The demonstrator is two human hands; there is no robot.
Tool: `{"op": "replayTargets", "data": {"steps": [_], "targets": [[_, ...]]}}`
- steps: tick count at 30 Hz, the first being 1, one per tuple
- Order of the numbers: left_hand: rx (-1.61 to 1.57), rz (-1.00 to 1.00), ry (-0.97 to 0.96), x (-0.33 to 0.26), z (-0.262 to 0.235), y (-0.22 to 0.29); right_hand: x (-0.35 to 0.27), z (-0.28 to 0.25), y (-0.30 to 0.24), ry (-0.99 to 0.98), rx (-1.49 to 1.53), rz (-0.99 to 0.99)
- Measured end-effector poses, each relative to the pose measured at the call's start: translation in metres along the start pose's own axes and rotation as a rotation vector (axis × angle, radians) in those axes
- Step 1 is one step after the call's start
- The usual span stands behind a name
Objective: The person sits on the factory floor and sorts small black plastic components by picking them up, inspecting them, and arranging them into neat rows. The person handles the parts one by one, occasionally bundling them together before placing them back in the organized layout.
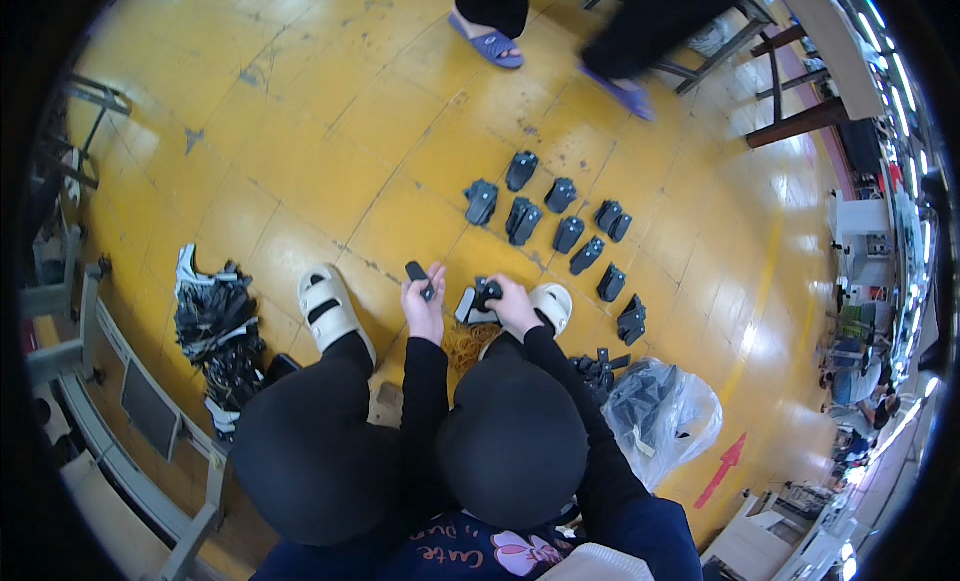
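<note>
My left hand (424, 303) is closed on a small, flat black piece (417, 272) that sticks up past the fingers. To its right, my right hand (512, 307) has its fingers closed on a cluster of black pieces (485, 291) low over the floor between my feet. A white-ended piece (465, 304) shows at the left of that cluster; the fingers hide part of it. Just below lies a heap of tan rubber bands (464, 343). Ahead and to the right, several bundles of black pieces (523, 221) stand in loose rows on the yellow floor.
A pile of black and white strips (222, 326) lies left of my left sandal (328, 306). Near my right arm are loose black pieces (598, 373) and a clear plastic bag (665, 421) with dark pieces. A person in purple slippers (490, 47) is ahead, beside a wooden table (800, 124).
</note>
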State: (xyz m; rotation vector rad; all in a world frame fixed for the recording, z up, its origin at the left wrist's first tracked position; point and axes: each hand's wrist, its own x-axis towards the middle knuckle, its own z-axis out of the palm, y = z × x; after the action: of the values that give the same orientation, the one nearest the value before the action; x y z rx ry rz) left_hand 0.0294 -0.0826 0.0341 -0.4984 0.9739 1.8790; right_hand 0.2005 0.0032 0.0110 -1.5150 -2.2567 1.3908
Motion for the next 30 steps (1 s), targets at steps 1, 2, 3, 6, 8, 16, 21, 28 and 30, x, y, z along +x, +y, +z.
{"op": "replayTargets", "data": {"steps": [1, 2, 3, 6, 8, 16, 21, 28, 30], "targets": [[0.068, 0.007, 0.009, -0.003, 0.002, 0.000, 0.001, -0.004, 0.001, 0.014, 0.051, -0.027], [0.137, 0.013, 0.055, -0.005, 0.004, 0.001, 0.002, -0.008, 0.001, 0.018, 0.098, 0.004], [0.196, 0.031, 0.079, -0.006, 0.005, 0.002, 0.003, -0.013, 0.001, 0.038, 0.150, 0.012], [0.260, 0.046, 0.082, -0.007, 0.008, 0.005, 0.003, -0.027, -0.002, 0.034, 0.349, 0.065], [0.312, 0.020, 0.076, -0.005, 0.006, 0.005, 0.002, -0.035, -0.006, 0.045, 0.516, 0.090], [0.511, -0.208, -0.013, -0.007, 0.003, -0.012, -0.012, -0.050, -0.043, 0.022, 0.774, 0.188], [0.335, -0.359, -0.282, -0.023, 0.020, -0.014, -0.020, -0.046, -0.075, -0.010, 1.077, 0.158], [0.228, -0.355, -0.373, -0.035, 0.043, -0.007, -0.020, -0.040, -0.102, 0.193, 1.085, 0.156], [0.223, -0.387, -0.327, -0.034, 0.042, -0.004, -0.023, -0.044, -0.104, 0.183, 1.026, 0.094]]}}
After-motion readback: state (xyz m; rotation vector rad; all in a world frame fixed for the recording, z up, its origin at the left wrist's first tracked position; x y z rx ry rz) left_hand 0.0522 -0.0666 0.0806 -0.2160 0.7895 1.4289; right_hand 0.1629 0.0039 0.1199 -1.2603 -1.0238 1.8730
